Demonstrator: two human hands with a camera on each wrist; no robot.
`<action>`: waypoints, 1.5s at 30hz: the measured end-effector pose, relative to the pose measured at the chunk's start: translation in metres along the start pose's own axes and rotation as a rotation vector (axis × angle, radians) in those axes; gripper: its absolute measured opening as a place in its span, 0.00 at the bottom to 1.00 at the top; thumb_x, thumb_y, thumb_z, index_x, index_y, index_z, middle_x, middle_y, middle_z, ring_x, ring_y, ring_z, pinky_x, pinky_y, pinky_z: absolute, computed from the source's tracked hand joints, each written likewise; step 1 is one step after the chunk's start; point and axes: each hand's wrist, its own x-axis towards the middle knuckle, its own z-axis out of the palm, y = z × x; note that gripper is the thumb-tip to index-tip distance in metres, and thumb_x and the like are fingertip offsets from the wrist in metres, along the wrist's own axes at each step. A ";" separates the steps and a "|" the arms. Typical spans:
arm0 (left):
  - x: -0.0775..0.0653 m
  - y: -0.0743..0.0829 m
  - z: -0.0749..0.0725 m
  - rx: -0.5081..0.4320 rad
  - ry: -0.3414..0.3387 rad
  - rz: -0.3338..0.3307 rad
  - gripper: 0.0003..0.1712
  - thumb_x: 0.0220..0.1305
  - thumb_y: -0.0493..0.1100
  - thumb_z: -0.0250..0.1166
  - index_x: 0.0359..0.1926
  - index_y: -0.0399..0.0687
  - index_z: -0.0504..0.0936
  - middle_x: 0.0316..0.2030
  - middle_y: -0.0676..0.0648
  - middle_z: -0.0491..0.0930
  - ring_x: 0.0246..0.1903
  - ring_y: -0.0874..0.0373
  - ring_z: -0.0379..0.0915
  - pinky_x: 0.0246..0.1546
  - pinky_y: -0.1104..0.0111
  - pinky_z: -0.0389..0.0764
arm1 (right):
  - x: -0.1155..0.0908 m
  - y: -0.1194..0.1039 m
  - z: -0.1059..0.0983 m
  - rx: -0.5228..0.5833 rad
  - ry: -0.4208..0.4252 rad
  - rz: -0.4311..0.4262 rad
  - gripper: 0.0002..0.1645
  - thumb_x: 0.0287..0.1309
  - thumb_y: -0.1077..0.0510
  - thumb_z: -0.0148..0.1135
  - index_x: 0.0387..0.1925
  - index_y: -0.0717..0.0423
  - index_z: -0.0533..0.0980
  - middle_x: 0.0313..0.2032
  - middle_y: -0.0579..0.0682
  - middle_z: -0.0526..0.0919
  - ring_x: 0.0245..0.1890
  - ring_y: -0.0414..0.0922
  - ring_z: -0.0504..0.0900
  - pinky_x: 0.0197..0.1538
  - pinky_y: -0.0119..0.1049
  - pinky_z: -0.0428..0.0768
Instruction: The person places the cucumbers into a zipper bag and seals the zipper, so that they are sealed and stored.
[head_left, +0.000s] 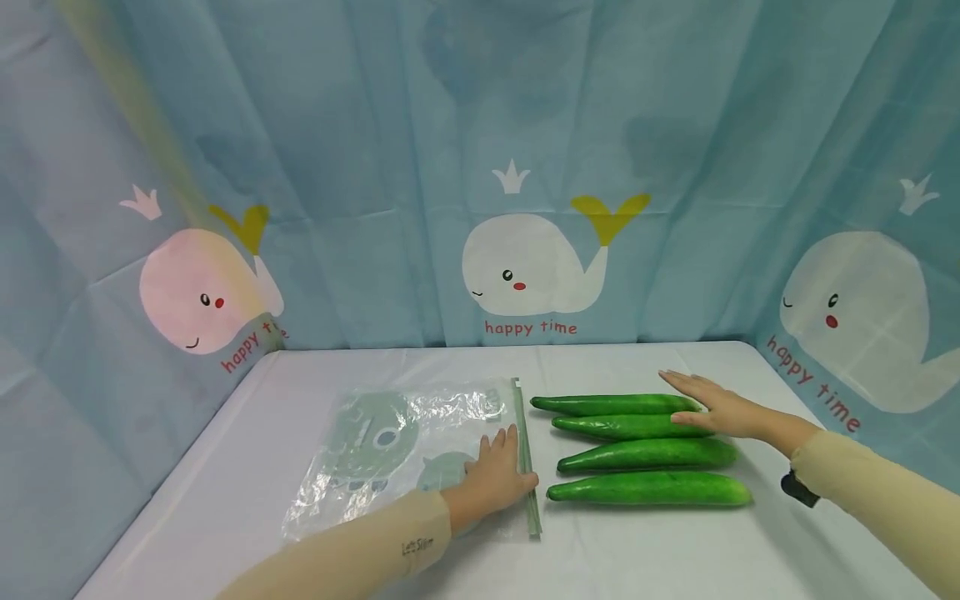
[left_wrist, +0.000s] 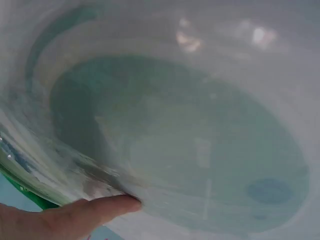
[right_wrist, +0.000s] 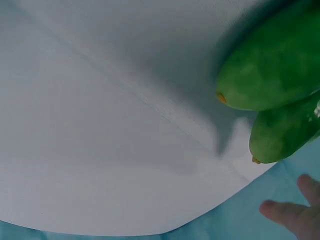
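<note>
A clear zip bag (head_left: 442, 417) with green cartoon prints lies flat on the left of the table, its green zip edge (head_left: 522, 450) facing right. My left hand (head_left: 495, 477) rests on the bag beside that edge, fingers spread; in the left wrist view, a finger (left_wrist: 95, 212) touches the film (left_wrist: 175, 130). Several green cucumbers lie side by side right of the bag, from the rearmost cucumber (head_left: 600, 406) to the front cucumber (head_left: 652, 488). Over the right ends of the rear ones, my right hand (head_left: 723, 410) reaches with straight fingers, holding nothing; whether it touches them I cannot tell.
A white table (head_left: 645, 550) carries everything. Behind it and at both sides hangs a blue curtain (head_left: 360, 167) with whale prints. A dark band (head_left: 799, 489) sits under the right wrist.
</note>
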 end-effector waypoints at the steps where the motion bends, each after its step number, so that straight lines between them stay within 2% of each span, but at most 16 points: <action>1: 0.000 0.000 -0.002 -0.025 0.005 0.006 0.44 0.60 0.49 0.62 0.72 0.36 0.57 0.68 0.31 0.60 0.68 0.29 0.49 0.55 0.27 0.57 | 0.003 0.001 0.000 0.035 -0.020 0.003 0.45 0.66 0.51 0.60 0.71 0.71 0.52 0.68 0.76 0.52 0.66 0.77 0.48 0.60 0.75 0.51; 6: -0.002 -0.004 -0.007 -0.137 0.016 0.063 0.35 0.60 0.39 0.55 0.70 0.41 0.64 0.66 0.29 0.64 0.66 0.29 0.53 0.60 0.34 0.58 | 0.010 0.007 -0.002 0.077 -0.125 0.099 0.44 0.68 0.48 0.56 0.73 0.69 0.50 0.68 0.75 0.54 0.66 0.75 0.52 0.61 0.71 0.58; 9: -0.004 -0.006 -0.009 -0.160 0.003 0.088 0.29 0.63 0.36 0.53 0.66 0.34 0.69 0.64 0.28 0.66 0.65 0.31 0.57 0.64 0.42 0.59 | 0.011 0.009 -0.003 0.055 -0.158 0.133 0.44 0.68 0.46 0.55 0.72 0.68 0.52 0.67 0.74 0.58 0.64 0.75 0.57 0.59 0.69 0.62; 12: -0.006 -0.007 -0.011 -0.171 -0.021 0.086 0.28 0.63 0.34 0.55 0.64 0.29 0.69 0.62 0.29 0.68 0.64 0.34 0.60 0.64 0.46 0.62 | 0.011 0.012 -0.005 0.057 -0.159 0.132 0.42 0.68 0.47 0.56 0.71 0.69 0.56 0.65 0.74 0.61 0.63 0.74 0.59 0.58 0.68 0.64; 17: -0.008 -0.009 -0.014 -0.192 -0.046 0.072 0.34 0.58 0.34 0.63 0.65 0.28 0.66 0.61 0.30 0.70 0.61 0.36 0.66 0.61 0.47 0.67 | 0.016 0.017 -0.005 0.054 -0.144 0.115 0.35 0.68 0.52 0.57 0.67 0.71 0.63 0.61 0.74 0.67 0.60 0.73 0.64 0.56 0.66 0.68; 21: -0.008 -0.010 -0.014 -0.195 -0.050 0.062 0.41 0.55 0.37 0.69 0.67 0.29 0.64 0.62 0.31 0.70 0.61 0.36 0.67 0.61 0.47 0.68 | 0.022 0.018 -0.005 0.021 -0.130 0.097 0.31 0.65 0.55 0.60 0.61 0.73 0.69 0.56 0.73 0.73 0.56 0.71 0.70 0.53 0.63 0.72; 28: -0.007 -0.009 -0.014 -0.232 -0.035 0.044 0.48 0.50 0.36 0.73 0.69 0.31 0.61 0.63 0.31 0.68 0.61 0.36 0.67 0.62 0.47 0.67 | 0.027 0.012 -0.011 0.029 -0.128 0.118 0.28 0.63 0.60 0.62 0.56 0.80 0.70 0.52 0.75 0.75 0.53 0.71 0.72 0.52 0.60 0.75; 32: -0.007 -0.006 -0.016 -0.272 -0.034 0.016 0.50 0.48 0.36 0.75 0.70 0.32 0.60 0.64 0.32 0.67 0.62 0.35 0.64 0.63 0.46 0.65 | 0.027 0.004 -0.020 0.131 -0.138 0.168 0.29 0.66 0.58 0.59 0.57 0.81 0.67 0.53 0.75 0.73 0.52 0.68 0.74 0.49 0.56 0.78; 36: -0.008 -0.004 -0.017 -0.286 -0.037 0.003 0.50 0.47 0.34 0.75 0.70 0.32 0.60 0.64 0.32 0.67 0.63 0.35 0.64 0.63 0.46 0.64 | 0.025 -0.003 -0.028 0.311 -0.132 0.216 0.32 0.70 0.55 0.55 0.59 0.81 0.63 0.52 0.73 0.73 0.50 0.64 0.77 0.48 0.50 0.81; 41: -0.007 -0.005 -0.022 -0.250 -0.040 0.014 0.50 0.46 0.31 0.75 0.69 0.30 0.61 0.63 0.30 0.67 0.62 0.35 0.64 0.62 0.46 0.65 | 0.022 -0.010 -0.029 0.529 -0.047 0.310 0.36 0.72 0.55 0.52 0.64 0.84 0.56 0.57 0.77 0.69 0.51 0.60 0.79 0.52 0.46 0.81; 42: -0.007 -0.006 -0.024 -0.248 -0.039 0.013 0.50 0.45 0.31 0.75 0.69 0.30 0.61 0.63 0.30 0.67 0.62 0.35 0.64 0.62 0.46 0.65 | 0.022 -0.010 -0.029 0.583 -0.026 0.342 0.36 0.72 0.55 0.52 0.64 0.84 0.56 0.55 0.75 0.71 0.50 0.57 0.81 0.52 0.45 0.80; 45: -0.006 -0.009 -0.029 -0.252 -0.038 0.000 0.49 0.46 0.31 0.75 0.69 0.30 0.61 0.63 0.30 0.67 0.62 0.34 0.64 0.62 0.45 0.65 | 0.023 -0.013 -0.028 0.775 0.035 0.433 0.29 0.71 0.54 0.53 0.60 0.76 0.66 0.45 0.63 0.80 0.43 0.47 0.84 0.51 0.42 0.81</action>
